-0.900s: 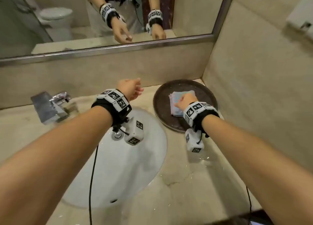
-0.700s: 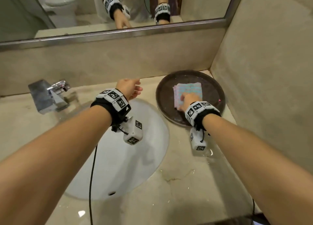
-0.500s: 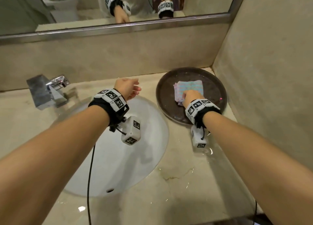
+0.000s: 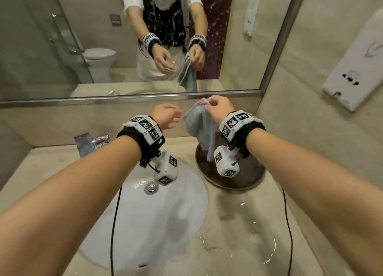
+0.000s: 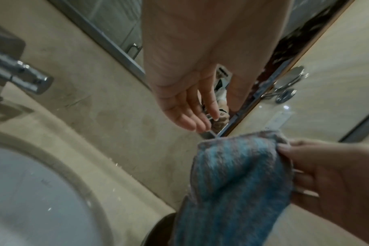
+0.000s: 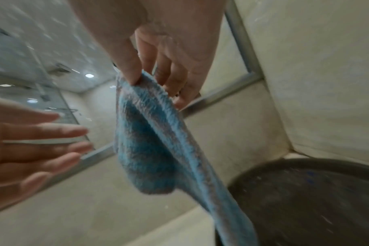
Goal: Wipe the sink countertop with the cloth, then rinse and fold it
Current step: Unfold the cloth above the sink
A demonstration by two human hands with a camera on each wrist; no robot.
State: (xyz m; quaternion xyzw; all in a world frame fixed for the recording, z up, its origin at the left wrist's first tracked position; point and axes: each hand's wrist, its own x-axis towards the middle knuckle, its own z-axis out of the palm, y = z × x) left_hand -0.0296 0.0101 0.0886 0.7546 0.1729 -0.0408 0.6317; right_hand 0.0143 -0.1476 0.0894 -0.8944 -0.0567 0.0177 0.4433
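Note:
A fluffy blue-and-pink cloth (image 4: pixel 199 126) hangs in the air above the round dark tray (image 4: pixel 246 180) at the back right of the beige countertop (image 4: pixel 238 244). My right hand (image 4: pixel 217 107) pinches its top corner between thumb and fingers (image 6: pixel 128 66), and the cloth (image 6: pixel 154 143) droops open below. My left hand (image 4: pixel 165 116) hovers just left of the cloth (image 5: pixel 231 183) with relaxed, straight fingers (image 5: pixel 189 114), holding nothing and not touching it. The white oval sink basin (image 4: pixel 149 217) lies under my left wrist.
A chrome faucet (image 4: pixel 91 144) stands at the back left of the basin. A mirror (image 4: pixel 124 47) runs along the back wall, and a beige side wall (image 4: pixel 321 130) with a white dispenser (image 4: pixel 356 68) closes in the right. Water drops lie on the countertop front right.
My right hand has lifted the folded cloth off the tray and raised it, so it now hangs partly unfolded. My left hand rose beside it. The head view tilted up.

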